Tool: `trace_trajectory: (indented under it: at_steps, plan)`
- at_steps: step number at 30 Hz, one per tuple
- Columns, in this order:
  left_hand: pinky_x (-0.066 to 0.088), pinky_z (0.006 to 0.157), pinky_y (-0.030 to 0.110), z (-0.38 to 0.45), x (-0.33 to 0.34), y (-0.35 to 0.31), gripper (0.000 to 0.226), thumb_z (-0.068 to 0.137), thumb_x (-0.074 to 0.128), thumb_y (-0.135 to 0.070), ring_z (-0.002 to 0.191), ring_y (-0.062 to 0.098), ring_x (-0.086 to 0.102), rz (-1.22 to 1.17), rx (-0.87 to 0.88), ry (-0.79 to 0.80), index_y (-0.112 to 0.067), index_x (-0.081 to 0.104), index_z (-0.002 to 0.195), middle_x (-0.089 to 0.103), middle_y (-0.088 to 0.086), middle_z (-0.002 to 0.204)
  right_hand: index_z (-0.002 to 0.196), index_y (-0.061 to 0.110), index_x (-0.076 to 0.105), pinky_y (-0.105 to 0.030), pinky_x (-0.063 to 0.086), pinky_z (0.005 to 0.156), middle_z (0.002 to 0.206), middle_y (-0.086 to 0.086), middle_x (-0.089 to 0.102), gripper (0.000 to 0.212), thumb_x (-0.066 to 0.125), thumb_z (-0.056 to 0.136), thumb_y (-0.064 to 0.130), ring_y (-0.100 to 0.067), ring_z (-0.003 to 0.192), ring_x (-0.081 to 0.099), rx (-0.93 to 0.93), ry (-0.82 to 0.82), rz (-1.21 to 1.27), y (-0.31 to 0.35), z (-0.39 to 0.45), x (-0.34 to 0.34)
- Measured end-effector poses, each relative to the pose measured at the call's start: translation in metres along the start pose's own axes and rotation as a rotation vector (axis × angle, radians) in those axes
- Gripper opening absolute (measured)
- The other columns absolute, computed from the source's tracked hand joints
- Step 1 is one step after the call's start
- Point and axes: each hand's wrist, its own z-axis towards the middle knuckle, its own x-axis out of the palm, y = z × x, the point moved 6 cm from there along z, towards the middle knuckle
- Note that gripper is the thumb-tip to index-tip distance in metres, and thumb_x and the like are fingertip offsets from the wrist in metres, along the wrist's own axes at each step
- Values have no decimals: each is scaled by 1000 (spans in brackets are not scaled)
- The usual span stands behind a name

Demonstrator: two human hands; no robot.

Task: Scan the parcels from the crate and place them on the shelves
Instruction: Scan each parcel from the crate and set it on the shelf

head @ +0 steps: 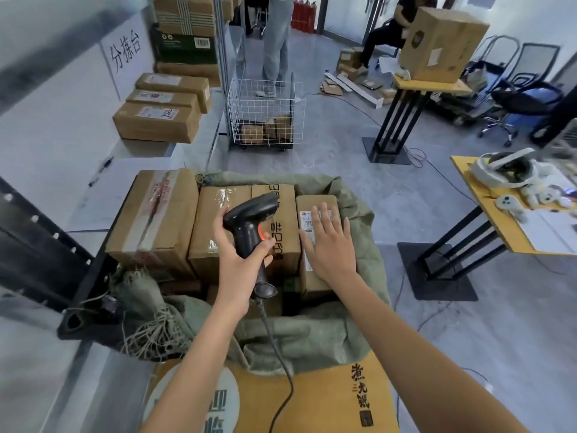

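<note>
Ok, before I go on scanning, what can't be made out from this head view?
- Label on the right parcel: partly under the right hand, print too small to read.
- Parcels lower in the green sack: hidden by the top row and the sack's folds.
- Scanner window: faces away, in the left hand.
- Near shelf frame: blurred.

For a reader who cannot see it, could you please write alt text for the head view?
A person's left hand grips a black barcode scanner while the open right hand rests on a labelled parcel among cardboard boxes in a green sack.
</note>
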Motion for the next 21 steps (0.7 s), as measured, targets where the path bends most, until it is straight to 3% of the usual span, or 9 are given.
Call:
trace_trajectory:
  at_steps: [3, 7, 10, 12, 15, 18, 21]
  plan:
    - [62, 85, 34, 2, -5, 3, 87, 89, 75, 3, 102, 15, 74, -9, -9, -8, -63, 37, 131, 75, -3, 103, 161, 17, 8, -41, -5, 125, 169, -4, 2, 62, 18, 108, 46, -21, 156, -5, 3, 43, 29, -3, 17, 3]
    - [62, 85, 30, 4, -8, 5, 87, 89, 76, 2, 104, 15, 74, -1, 1, -14, -66, 38, 127, 75, -5, 102, 161, 15, 9, -38, -4, 124, 169, -4, 4, 58, 20, 109, 40, -22, 156, -2, -10, 45, 40, -3, 32, 4]
    - [61, 84, 28, 3, -12, 6, 87, 89, 78, -1, 110, 20, 73, -5, -1, 4, -64, 37, 132, 72, 5, 118, 161, 15, 9, -39, -5, 124, 169, -4, 4, 58, 19, 110, 39, -22, 156, -2, 0, 52, 46, -1, 26, 1]
    - [60, 91, 34, 3, -14, 4, 89, 87, 82, -5, 119, 23, 69, -3, 8, 23, -66, 37, 134, 60, 11, 138, 161, 14, 9, -39, -4, 124, 169, -4, 5, 58, 18, 110, 39, -22, 156, -1, 5, 19, 46, 4, 9, -1]
    - [51, 108, 50, 5, -16, 6, 89, 84, 86, -13, 135, 25, 57, 42, 33, 39, -67, 37, 135, 45, -4, 154, 161, 15, 11, -40, -6, 124, 168, -4, 7, 60, 15, 108, 43, -21, 156, -1, -41, -41, 65, 16, -26, -6]
    - [39, 116, 57, 3, -17, 15, 89, 85, 86, -12, 143, 22, 48, 65, 23, 59, -61, 36, 141, 40, -17, 154, 161, 18, 11, -43, -6, 125, 168, -1, 9, 68, 3, 103, 52, -19, 156, -2, -116, -41, -31, 23, -47, -5]
    - [41, 115, 58, -1, -17, 23, 87, 89, 77, -1, 127, 22, 64, -4, -3, 89, -56, 36, 143, 52, -24, 143, 161, 20, 10, -44, -8, 125, 168, 0, 10, 65, 11, 105, 51, -19, 156, -1, -109, -39, -65, 20, -41, 0]
